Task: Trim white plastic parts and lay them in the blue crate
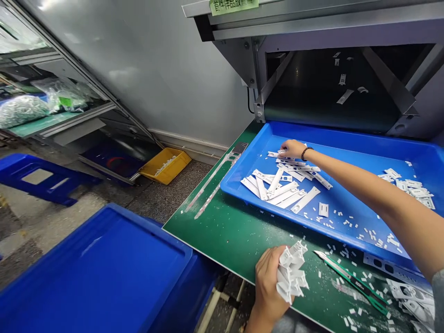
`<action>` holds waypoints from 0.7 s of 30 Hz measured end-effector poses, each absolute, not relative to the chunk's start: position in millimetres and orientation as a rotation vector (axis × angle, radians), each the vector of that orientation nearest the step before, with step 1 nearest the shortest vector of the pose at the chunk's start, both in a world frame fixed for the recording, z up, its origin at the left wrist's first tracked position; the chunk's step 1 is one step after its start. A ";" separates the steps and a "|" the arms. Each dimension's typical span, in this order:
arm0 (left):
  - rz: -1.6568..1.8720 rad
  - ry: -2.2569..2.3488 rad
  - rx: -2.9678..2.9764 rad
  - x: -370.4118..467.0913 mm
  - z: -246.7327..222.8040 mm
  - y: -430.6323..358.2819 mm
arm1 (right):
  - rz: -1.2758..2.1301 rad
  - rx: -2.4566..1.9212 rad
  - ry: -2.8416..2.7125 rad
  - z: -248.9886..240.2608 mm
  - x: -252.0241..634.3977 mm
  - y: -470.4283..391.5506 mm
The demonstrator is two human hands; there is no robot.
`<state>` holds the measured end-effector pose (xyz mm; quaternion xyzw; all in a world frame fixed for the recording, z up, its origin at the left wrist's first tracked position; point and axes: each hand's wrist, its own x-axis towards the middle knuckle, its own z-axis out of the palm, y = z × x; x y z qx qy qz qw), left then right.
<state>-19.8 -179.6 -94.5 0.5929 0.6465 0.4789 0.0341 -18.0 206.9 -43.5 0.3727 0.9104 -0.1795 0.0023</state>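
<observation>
My left hand (268, 277) is wrapped round a bundle of white plastic strips (292, 273), their ends facing up, at the near edge of the green table. My right hand (292, 149), with a dark beaded bracelet on the wrist, reaches into the large blue tray (243, 178). Its fingers are closed on a white plastic strip (274, 154) at the top of a loose pile; the fingertips are partly hidden. Below that hand, more white strips (277, 187) lie crosswise in the tray.
A green utility knife (354, 282) lies on the green table (222, 231) among small white scraps. Smaller white pieces (416, 189) sit at the tray's right. Behind it, a dark conveyor belt (319, 92) carries parts. A blue lidded bin (104, 273) and yellow bin (173, 162) stand left.
</observation>
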 end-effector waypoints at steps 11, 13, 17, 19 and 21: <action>1.421 1.999 1.870 -20.0 -88.3 -177.0 | -0.421 1.180 2.911 -43.4 -13.1 200.6; 1.419 2.013 1.871 -19.3 -87.9 -177.3 | -0.463 1.139 2.874 -46.4 -23.7 197.1; 1.419 2.036 1.865 -18.8 -88.9 -178.6 | -0.521 1.108 2.897 -39.7 -23.3 189.4; 1.418 2.036 1.859 -19.0 -90.3 -179.1 | -0.539 1.121 2.961 -27.5 -10.7 183.7; 1.420 2.027 1.861 -19.6 -91.5 -179.3 | -0.555 1.138 3.034 -9.6 8.0 174.4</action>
